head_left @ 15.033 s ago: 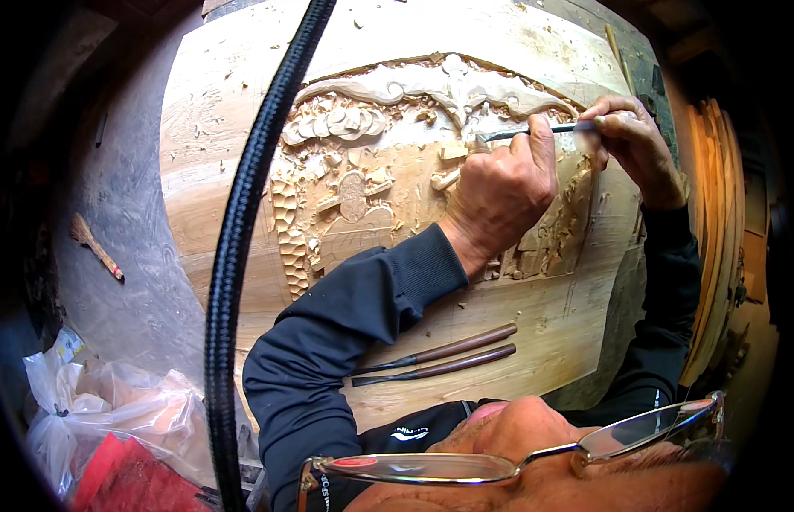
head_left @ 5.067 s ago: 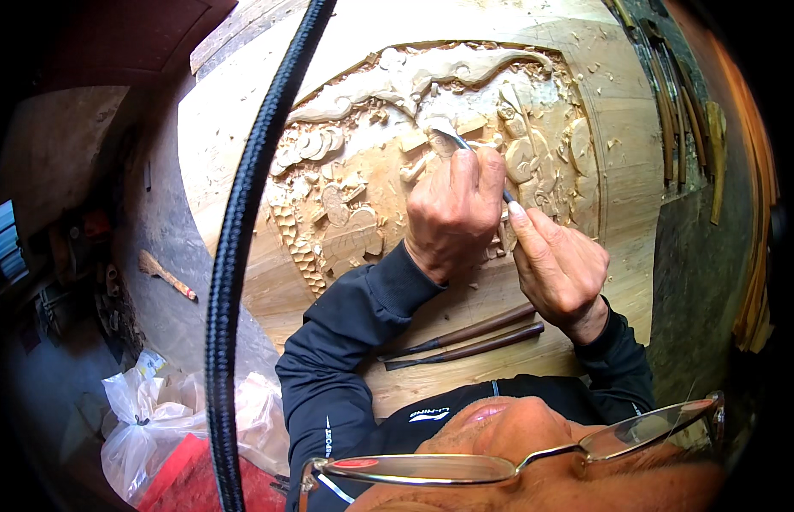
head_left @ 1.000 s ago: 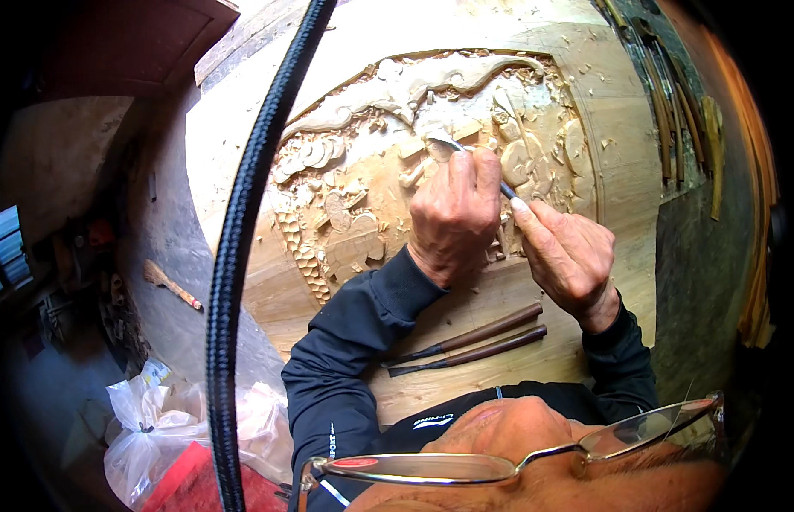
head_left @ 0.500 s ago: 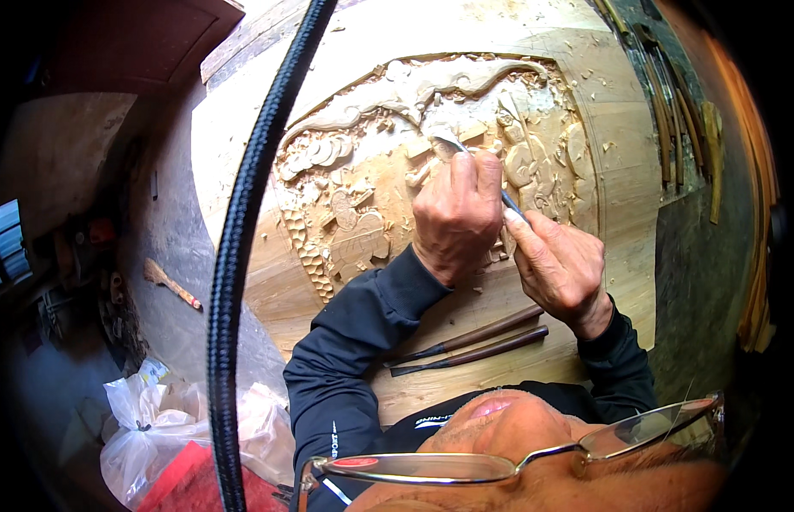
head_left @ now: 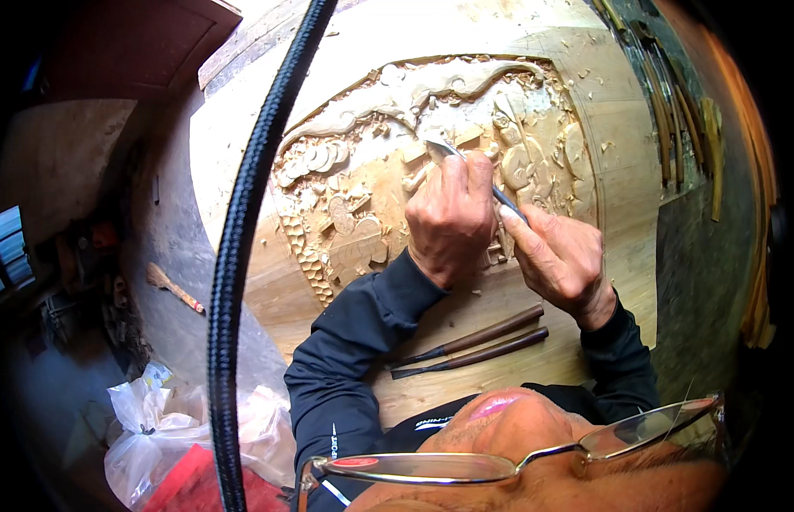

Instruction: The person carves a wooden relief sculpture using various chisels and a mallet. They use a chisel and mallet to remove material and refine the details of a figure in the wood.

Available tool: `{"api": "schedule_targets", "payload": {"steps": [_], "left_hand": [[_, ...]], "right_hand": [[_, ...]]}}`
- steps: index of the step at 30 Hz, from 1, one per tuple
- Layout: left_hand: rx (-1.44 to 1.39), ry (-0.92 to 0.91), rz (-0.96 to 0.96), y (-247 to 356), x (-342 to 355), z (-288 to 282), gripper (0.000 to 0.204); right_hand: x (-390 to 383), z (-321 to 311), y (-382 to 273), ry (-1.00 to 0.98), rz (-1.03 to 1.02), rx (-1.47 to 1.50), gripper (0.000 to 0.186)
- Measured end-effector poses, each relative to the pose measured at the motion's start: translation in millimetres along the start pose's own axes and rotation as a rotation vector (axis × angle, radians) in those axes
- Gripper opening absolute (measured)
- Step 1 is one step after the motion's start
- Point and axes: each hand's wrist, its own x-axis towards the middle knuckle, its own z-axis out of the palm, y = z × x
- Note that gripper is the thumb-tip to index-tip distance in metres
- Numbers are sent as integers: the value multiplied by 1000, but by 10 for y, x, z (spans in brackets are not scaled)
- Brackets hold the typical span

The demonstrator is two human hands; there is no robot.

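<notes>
A carving chisel [head_left: 508, 203] lies slantwise across a wooden relief panel [head_left: 623, 175], its pale metal tip at the upper middle of the carving. My left hand [head_left: 452, 220] is closed round the front of the shaft, close behind the tip. Lower down and to the right, my right hand [head_left: 561, 260] grips the rear of the same chisel, with the thumb laid along it. The handle end is hidden in my right palm. Raised carved shapes and loose shavings surround the tip. Whether the edge is cutting into the wood I cannot tell.
Two dark-handled chisels [head_left: 474, 350] lie on the panel just below my hands. Several more tools [head_left: 670, 111] rest at the far right. A brush [head_left: 173, 287] and a plastic bag [head_left: 149, 427] are on the left. A black braided cable [head_left: 235, 256] crosses in front.
The chisel's tip and my left hand have shifted slightly left and down. My right hand has moved very little. Both keep their hold on the chisel.
</notes>
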Motion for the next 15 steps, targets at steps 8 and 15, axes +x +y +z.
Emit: {"api": "schedule_targets", "payload": {"steps": [8,15], "left_hand": [[-20,-38,19,30,20,-67,19],[-7,-46,22,20,23,-50,20]], "right_hand": [[-45,-26,-43,-3,24,-17,36],[-22,-21,-53,7,30,-28,33]]}}
